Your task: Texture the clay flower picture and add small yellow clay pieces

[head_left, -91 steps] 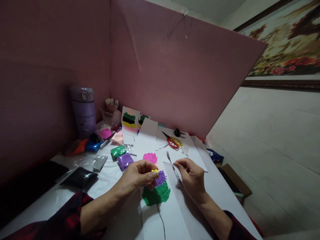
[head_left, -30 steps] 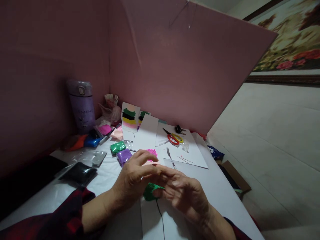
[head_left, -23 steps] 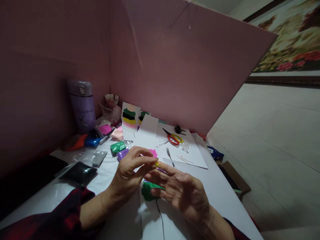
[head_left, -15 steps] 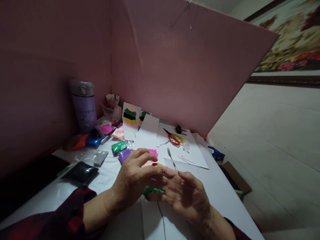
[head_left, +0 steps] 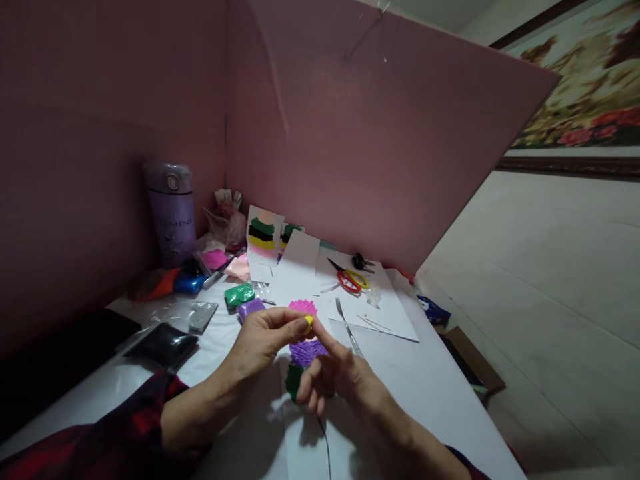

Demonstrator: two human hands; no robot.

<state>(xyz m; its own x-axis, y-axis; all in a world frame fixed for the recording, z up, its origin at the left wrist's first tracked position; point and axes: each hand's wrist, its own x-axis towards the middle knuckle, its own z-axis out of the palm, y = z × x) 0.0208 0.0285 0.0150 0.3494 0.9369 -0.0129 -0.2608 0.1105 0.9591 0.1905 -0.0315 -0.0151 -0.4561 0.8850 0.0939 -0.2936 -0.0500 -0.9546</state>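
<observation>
Between the thumb and forefinger of my left hand is a small lump of yellow modelling clay. My right hand has its forefinger stretched out to the lump, the tip touching it, while the other fingers curl loosely apart. Below the hands lies a picture made of textured clay. Its purple part has ridges, a bright pink part lies above, and a dark green part below. My fingers cover some of the picture. A thin dark line runs down from it on the white sheet.
A fork, red-and-yellow-handled scissors and thin sticks lie to the right. Packets of green, purple and black clay are at left. A purple tumbler stands by the pink partition.
My left hand now pinches the yellow clay in plain sight above the picture. My right hand has turned from palm-up to forefinger pointing at the clay, uncovering the purple part.
</observation>
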